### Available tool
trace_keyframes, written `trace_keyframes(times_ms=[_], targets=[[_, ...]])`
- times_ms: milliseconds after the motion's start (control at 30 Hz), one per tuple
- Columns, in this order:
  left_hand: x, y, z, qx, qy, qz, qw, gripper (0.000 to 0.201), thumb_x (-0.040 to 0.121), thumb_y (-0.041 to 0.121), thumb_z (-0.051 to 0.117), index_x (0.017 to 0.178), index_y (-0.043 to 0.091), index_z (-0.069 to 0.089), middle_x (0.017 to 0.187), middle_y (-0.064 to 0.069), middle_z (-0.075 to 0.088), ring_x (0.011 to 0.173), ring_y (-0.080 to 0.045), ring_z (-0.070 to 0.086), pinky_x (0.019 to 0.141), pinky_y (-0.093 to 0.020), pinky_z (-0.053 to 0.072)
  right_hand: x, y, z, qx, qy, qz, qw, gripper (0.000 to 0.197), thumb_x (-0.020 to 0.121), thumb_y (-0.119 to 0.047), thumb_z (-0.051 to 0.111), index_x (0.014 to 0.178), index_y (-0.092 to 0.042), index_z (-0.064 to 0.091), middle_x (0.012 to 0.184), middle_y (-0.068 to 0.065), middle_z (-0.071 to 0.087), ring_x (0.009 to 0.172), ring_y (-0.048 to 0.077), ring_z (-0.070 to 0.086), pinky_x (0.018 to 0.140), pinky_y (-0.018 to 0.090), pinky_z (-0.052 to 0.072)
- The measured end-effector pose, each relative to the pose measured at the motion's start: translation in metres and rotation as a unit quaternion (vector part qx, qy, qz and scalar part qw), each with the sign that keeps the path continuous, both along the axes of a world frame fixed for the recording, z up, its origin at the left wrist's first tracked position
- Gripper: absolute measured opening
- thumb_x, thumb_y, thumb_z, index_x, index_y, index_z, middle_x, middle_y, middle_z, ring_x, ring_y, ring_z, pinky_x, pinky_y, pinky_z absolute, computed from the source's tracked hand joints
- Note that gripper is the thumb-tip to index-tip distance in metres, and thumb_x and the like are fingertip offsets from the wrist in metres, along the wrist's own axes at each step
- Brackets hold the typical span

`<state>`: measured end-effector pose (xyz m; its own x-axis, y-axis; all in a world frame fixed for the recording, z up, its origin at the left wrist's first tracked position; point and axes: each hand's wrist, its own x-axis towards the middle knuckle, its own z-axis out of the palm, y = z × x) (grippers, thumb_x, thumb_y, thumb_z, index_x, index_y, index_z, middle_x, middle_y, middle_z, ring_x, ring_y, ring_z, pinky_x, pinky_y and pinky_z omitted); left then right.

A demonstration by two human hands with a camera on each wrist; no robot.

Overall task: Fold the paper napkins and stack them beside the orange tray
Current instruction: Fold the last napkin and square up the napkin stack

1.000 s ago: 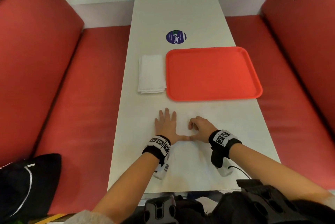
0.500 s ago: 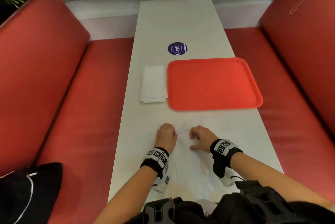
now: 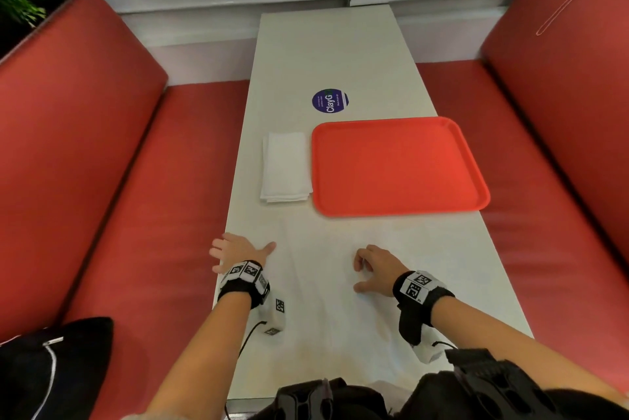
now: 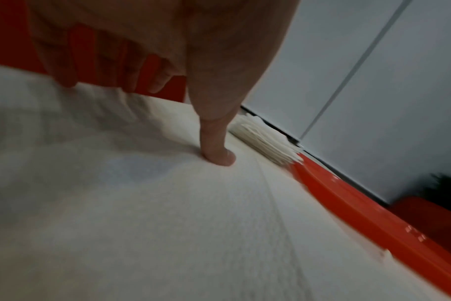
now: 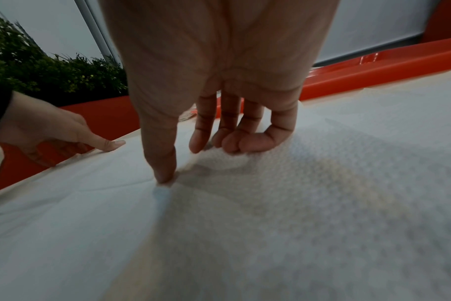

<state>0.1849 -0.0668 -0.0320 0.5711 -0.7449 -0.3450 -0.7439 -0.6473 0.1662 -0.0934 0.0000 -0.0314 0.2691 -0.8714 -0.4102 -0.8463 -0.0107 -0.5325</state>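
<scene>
Nearest: open napkin (image 3: 323, 314) lies flat on the table (image 3: 326, 52), under both hands. Left hand (image 3: 238, 251) is at the table's left edge, fingers spread and straight, left thumb (image 4: 216, 150) pressing the napkin. Right hand (image 3: 374, 268) has its fingers loosely bent, tips and right thumb (image 5: 165, 169) pressing down on the napkin, no pinch visible. Further out: folded napkin stack (image 3: 285, 167) sits just beside the orange tray (image 3: 398, 164), on its left. Beyond that is a round purple sticker (image 3: 329, 101).

A thin white napkin (image 5: 309, 203) lies spread flat before me; folded ones (image 3: 286, 167) sit stacked just left of the orange tray (image 3: 398, 164)
</scene>
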Motion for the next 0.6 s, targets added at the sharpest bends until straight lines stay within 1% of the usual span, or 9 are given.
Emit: trace_keyframes(times_ms=[67,100,233,300,367,433,500,533,600], targets=[[0.008,-0.001,-0.005,-0.005,0.0,0.023,1.0,0.121,0.056,0.072,0.077,0.14,-0.001,0.03,0.136,-0.019,0.04,0.125,-0.034,0.038,0.097,-0.052,0.04,0.0,0.0,0.0,0.002,-0.002,0.001,1.0,0.035,0.072,-0.029,0.079,0.09,-0.023,0.049,0.083,-0.016,0.035,0.067,0.0,0.036,0.058,0.013,0.028],[0.014,-0.001,-0.005,-0.01,0.004,0.034,0.999,0.117,0.057,0.069,0.079,0.137,-0.002,0.034,0.134,-0.02,0.044,0.125,-0.036,0.04,0.097,-0.053,0.04,0.0,0.0,0.0,0.003,-0.003,0.001,1.0,0.035,0.072,-0.029,0.079,0.09,-0.023,0.049,0.083,-0.016,0.035,0.067,-0.001,0.036,0.058,0.013,0.028],[0.047,-0.005,0.003,-0.059,0.062,0.078,0.993,0.068,0.07,0.046,0.083,0.116,0.003,0.057,0.122,-0.019,0.058,0.121,-0.036,0.048,0.101,-0.053,0.032,-0.001,-0.003,0.001,0.014,0.001,-0.002,1.0,0.034,0.072,-0.029,0.08,0.089,-0.024,0.051,0.082,-0.014,0.037,0.07,0.006,0.04,0.058,0.014,0.029],[0.055,-0.003,0.013,-0.085,0.049,0.074,0.992,0.04,0.076,0.043,0.078,0.097,0.011,0.066,0.106,-0.013,0.067,0.113,-0.032,0.051,0.097,-0.049,0.029,-0.001,-0.006,0.004,0.029,0.01,0.0,1.0,0.032,0.073,-0.031,0.08,0.089,-0.024,0.052,0.084,-0.011,0.042,0.077,0.013,0.045,0.063,0.018,0.036],[0.05,0.001,0.026,-0.118,0.066,0.038,0.99,0.028,0.08,0.043,0.073,0.081,0.016,0.066,0.089,-0.005,0.068,0.101,-0.028,0.055,0.088,-0.042,0.03,0.002,-0.01,0.014,0.028,0.018,0.002,0.999,0.028,0.076,-0.034,0.077,0.09,-0.024,0.055,0.09,-0.006,0.049,0.082,0.015,0.049,0.072,0.025,0.042],[0.037,0.006,0.033,-0.152,0.167,0.001,0.974,0.031,0.079,0.039,0.076,0.079,0.009,0.067,0.081,-0.008,0.067,0.083,-0.026,0.06,0.075,-0.035,0.038,0.008,-0.015,0.029,0.004,0.004,0.005,1.0,0.023,0.081,-0.036,0.073,0.093,-0.023,0.059,0.093,-0.004,0.056,0.08,0.015,0.052,0.073,0.028,0.044],[0.021,0.013,0.038,-0.168,0.284,-0.017,0.944,0.044,0.073,0.034,0.083,0.086,-0.005,0.067,0.078,-0.013,0.067,0.072,-0.022,0.06,0.066,-0.032,0.044,0.019,-0.02,0.047,-0.014,-0.05,0.002,0.999,0.025,0.082,-0.038,0.072,0.096,-0.021,0.062,0.092,-0.003,0.061,0.079,0.016,0.057,0.073,0.029,0.047],[0.01,0.016,0.042,-0.165,0.341,-0.008,0.925,0.049,0.072,0.032,0.084,0.091,-0.009,0.065,0.079,-0.013,0.066,0.072,-0.021,0.06,0.064,-0.031,0.045,0.026,-0.022,0.057,-0.016,-0.091,-0.003,0.996,0.028,0.081,-0.041,0.073,0.099,-0.02,0.064,0.092,-0.003,0.064,0.08,0.016,0.06,0.073,0.028,0.048],[-0.017,0.026,0.054,-0.133,0.455,0.026,0.88,0.048,0.075,0.028,0.082,0.101,-0.007,0.064,0.084,-0.014,0.067,0.076,-0.023,0.063,0.061,-0.031,0.051,0.041,-0.025,0.072,0.004,-0.164,-0.02,0.986,0.042,0.077,-0.049,0.075,0.109,-0.023,0.063,0.095,-0.005,0.066,0.082,0.01,0.063,0.073,0.023,0.05]])
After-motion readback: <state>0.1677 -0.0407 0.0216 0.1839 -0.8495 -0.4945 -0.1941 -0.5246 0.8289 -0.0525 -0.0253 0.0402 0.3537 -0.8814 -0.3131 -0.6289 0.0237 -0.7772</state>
